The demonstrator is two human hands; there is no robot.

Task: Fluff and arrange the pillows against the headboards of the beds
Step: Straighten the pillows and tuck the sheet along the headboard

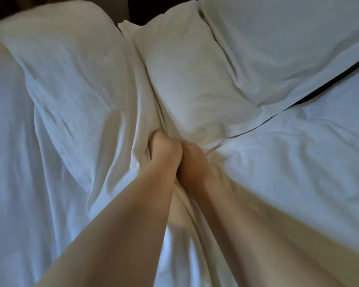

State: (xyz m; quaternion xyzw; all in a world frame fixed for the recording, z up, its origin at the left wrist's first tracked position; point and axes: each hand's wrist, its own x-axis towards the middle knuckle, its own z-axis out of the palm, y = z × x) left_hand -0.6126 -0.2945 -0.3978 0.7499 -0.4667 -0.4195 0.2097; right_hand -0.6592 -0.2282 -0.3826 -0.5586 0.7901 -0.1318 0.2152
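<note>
Three white pillows lie at the head of the bed: a large left pillow [71, 65], a smaller middle pillow [187, 75] and a right pillow [288, 38]. Both my hands meet at the centre of the view. My left hand [164, 154] is a fist closed on the white fabric at the near edge of the left pillow. Touching it, my right hand [192, 162] is closed on the fabric at the near corner of the middle pillow. My fingertips are buried in the folds.
Wrinkled white bedding [298, 154] covers everything around my arms. A dark gap [323, 83] runs diagonally under the right pillow. The dark headboard [141, 9] shows in a strip at the top, behind the pillows.
</note>
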